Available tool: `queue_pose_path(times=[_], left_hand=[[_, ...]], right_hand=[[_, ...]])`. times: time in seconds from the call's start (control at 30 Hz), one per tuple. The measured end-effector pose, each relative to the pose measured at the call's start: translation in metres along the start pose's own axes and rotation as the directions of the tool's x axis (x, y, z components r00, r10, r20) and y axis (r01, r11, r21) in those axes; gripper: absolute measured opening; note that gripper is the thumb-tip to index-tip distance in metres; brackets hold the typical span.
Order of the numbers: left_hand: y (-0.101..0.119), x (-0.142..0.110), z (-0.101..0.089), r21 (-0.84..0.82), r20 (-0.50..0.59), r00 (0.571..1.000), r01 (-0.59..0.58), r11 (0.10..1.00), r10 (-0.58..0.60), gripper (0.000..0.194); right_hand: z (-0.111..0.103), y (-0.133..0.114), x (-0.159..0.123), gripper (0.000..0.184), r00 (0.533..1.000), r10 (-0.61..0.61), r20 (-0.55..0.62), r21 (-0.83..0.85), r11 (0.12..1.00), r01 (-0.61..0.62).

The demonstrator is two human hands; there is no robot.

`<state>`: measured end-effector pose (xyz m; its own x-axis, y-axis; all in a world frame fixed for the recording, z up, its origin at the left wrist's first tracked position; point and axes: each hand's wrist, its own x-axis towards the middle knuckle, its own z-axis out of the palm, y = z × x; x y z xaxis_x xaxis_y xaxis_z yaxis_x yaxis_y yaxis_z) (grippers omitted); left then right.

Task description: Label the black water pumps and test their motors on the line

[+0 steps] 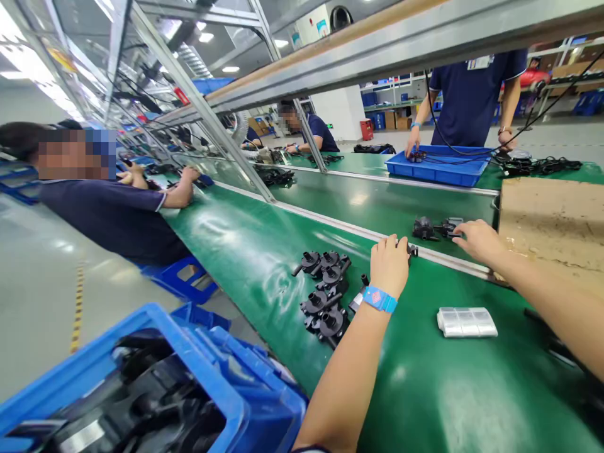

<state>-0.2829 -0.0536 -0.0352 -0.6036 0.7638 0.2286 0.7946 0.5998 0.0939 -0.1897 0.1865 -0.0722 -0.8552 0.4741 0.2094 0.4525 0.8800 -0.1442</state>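
My left hand, with a blue wristband, is curled shut on a small black part at the metal rail of the green belt. My right hand reaches over the rail and its fingertips pinch a black plastic part lying on the far belt beside another black part. A pile of several black pump-like parts lies on the near belt just left of my left wrist. A small clear plastic pack lies on the belt below my right forearm.
A blue crate with black parts stands at the lower left. A cardboard sheet lies at the right. Across the belt a person stands with hands in a blue tray with black cables. Another seated person works at the left.
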Motion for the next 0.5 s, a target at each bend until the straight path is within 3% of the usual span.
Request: queue_pose_path(times=[0.17,0.33,0.5], left_hand=[[0.022,0.073,0.028,0.004,0.072,0.997,0.027,1.000,-0.027,0.031],[0.043,0.148,0.066,-0.058,0.238,0.970,0.057,0.997,-0.041,0.043],[0.051,0.169,0.086,-0.125,0.375,0.925,0.118,0.985,-0.063,0.045]], right_hand=[[0.033,-0.021,0.053,0.029,1.000,0.002,-0.026,-0.198,0.980,-0.007],[0.054,-0.019,0.064,0.027,0.999,0.036,-0.002,-0.271,0.962,-0.035],[0.051,0.003,0.051,0.013,1.000,0.015,0.003,-0.178,0.984,-0.014]])
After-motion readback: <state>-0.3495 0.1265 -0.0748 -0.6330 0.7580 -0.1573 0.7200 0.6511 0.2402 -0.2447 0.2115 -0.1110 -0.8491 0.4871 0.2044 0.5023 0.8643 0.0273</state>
